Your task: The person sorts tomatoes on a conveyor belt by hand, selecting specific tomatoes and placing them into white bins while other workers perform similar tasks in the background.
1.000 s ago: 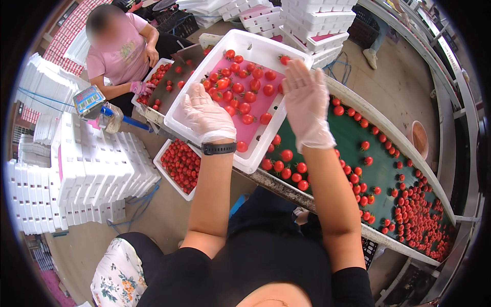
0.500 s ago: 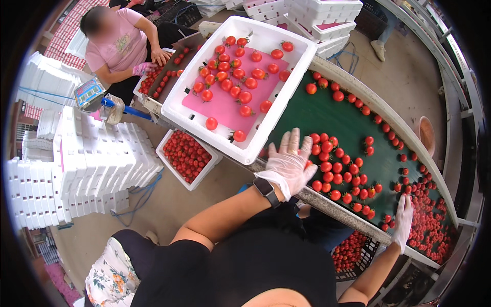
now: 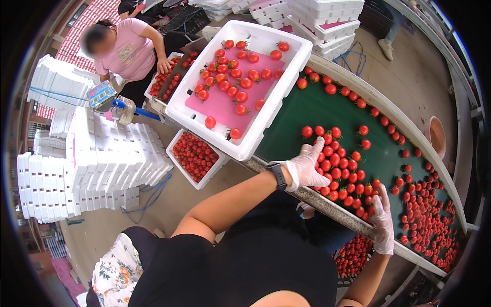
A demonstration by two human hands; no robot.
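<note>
My left hand (image 3: 310, 166), in a clear glove, rests at the left side of a cluster of red cherry tomatoes (image 3: 341, 165) on the green belt (image 3: 279, 125), its thumb apart from its curved fingers. My right hand (image 3: 383, 220), also gloved, is at the cluster's right side, fingers apart and touching tomatoes near the belt's front edge. Just beyond my left hand, a white foam tray (image 3: 176, 107) with a pink liner holds scattered tomatoes. A denser mass of tomatoes (image 3: 429, 220) lies farther right on the belt.
A co-worker (image 3: 125, 56) in pink sorts tomatoes at the upper left beside a scale (image 3: 102, 94). White tray stacks (image 3: 92, 163) stand left. A tomato-filled box (image 3: 197, 156) and black crate (image 3: 353, 256) sit below the belt's edge. An orange bucket (image 3: 434, 133) stands right.
My hands came down from above the tray onto the belt. Since half a second ago both have moved closer around the tomato cluster, my right hand shifting left.
</note>
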